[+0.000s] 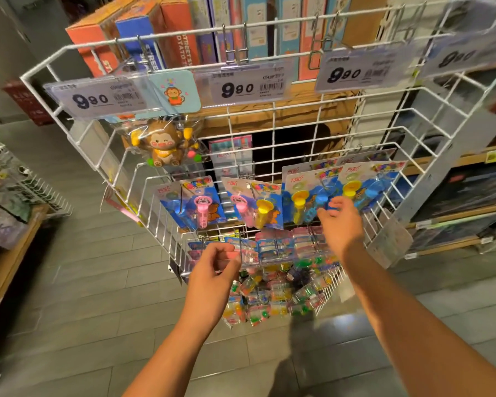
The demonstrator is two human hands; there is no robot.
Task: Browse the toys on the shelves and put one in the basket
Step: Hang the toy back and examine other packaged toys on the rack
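Note:
A white wire rack [272, 133] holds hanging toys. A brown monkey toy [163, 146] in a clear bag hangs at its upper left. Below runs a row of blue carded bubble toys [252, 202] with pink and yellow parts. My right hand [340, 222] reaches into that row, fingers spread at a card with a yellow and blue toy [304, 202]; I cannot tell whether it grips it. My left hand [212, 270] is lower, fingers curled near a hook with small pink and blue packs [275, 245]. It holds nothing that I can see. No basket is in view.
Price tags [242, 87] reading 9.90 hang along the rack's top. Boxed toys [166, 38] stand on the shelf behind. Small bright packets [269, 293] fill the lowest tier. A wooden shelf [9, 253] stands at left, dark shelves [464, 202] at right, grey tile floor [98, 282] below.

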